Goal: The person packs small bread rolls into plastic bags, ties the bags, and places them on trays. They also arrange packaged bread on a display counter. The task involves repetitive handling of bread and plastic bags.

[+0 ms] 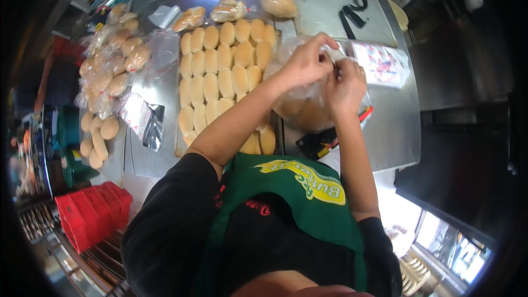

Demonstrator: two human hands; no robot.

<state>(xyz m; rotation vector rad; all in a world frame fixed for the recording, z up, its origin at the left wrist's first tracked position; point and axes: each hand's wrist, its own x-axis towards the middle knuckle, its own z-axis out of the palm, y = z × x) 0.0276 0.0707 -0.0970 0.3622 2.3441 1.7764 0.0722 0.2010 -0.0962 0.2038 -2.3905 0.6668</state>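
Note:
Both my hands meet at the gathered top of a clear plastic bag (pixel 308 107) with brown bread rolls inside. My left hand (pixel 309 63) pinches the bag's neck from the left. Close against it, my right hand (pixel 347 82) has its fingers closed on the same bunched plastic. The bag rests on the metal table beside a tray of long buns (pixel 224 71) set in rows, and my left forearm crosses over some of them. A white printed packet (pixel 379 65) lies just right of my right hand.
Bagged rolls (pixel 113 66) are heaped at the left, with loose buns (pixel 99 135) nearer me. More bagged bread (pixel 278 0) stands at the far side, by a metal tray (pixel 341 11) with a black strap (pixel 355 14). A red crate (pixel 93 214) sits at lower left.

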